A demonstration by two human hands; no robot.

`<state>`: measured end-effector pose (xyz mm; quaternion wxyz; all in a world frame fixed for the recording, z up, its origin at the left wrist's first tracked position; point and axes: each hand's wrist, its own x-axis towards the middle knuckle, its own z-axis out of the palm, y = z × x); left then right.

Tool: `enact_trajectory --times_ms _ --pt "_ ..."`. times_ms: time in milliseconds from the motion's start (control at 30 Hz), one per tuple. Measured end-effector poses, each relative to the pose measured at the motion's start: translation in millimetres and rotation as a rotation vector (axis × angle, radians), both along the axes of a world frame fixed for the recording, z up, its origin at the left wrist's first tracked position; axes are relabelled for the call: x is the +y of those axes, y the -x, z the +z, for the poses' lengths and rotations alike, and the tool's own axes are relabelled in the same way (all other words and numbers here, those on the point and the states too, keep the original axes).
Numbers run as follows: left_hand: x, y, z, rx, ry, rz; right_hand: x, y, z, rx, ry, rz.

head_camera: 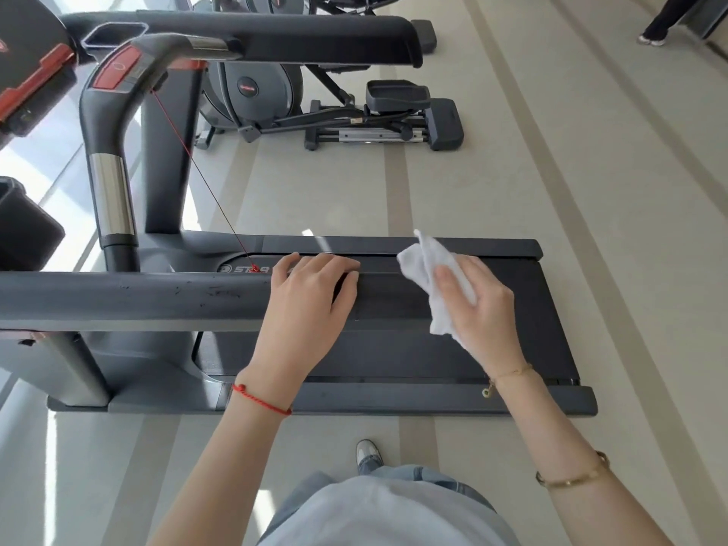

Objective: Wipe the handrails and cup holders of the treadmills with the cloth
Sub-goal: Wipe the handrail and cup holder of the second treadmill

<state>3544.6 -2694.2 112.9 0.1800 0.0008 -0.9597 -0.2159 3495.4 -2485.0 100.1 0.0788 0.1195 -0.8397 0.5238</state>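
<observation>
Pale floor (492, 183) with darker stripes, gym machines standing on it.
Treadmill (394, 398) sits on the floor, deck running left to right, its far side rail near a stripe. Elliptical (354, 116) stands beyond it, apart from the treadmill, with another machine (275, 2) further back at the top edge. Person's shoe (368, 453) on the floor just beside the treadmill's near edge. Another person's shoe (652, 40) top right.

A gym: a treadmill (394, 309) with padded handrails (138, 297) stands beside an elliptical trainer (315, 108) on a pale striped floor (591, 171).
</observation>
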Motion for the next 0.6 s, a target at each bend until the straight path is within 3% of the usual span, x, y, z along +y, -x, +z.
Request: enact_trajectory --times_ms 133,267,400,600 --pt "8.8 -0.4 -3.3 0.014 -0.017 -0.004 6.8 13.9 12.2 -0.474 0.370 0.157" --pt "7.8 -0.6 -5.5 0.009 -0.014 -0.005 10.2 18.7 21.7 -0.620 0.365 0.251" --pt "5.3 0.0 -4.3 0.013 -0.032 -0.018 12.1 24.1 5.2 -0.428 0.078 0.203" --pt "-9.6 -4.1 -4.3 0.017 -0.033 -0.009 -1.3 8.1 8.7 0.122 -0.396 0.080"
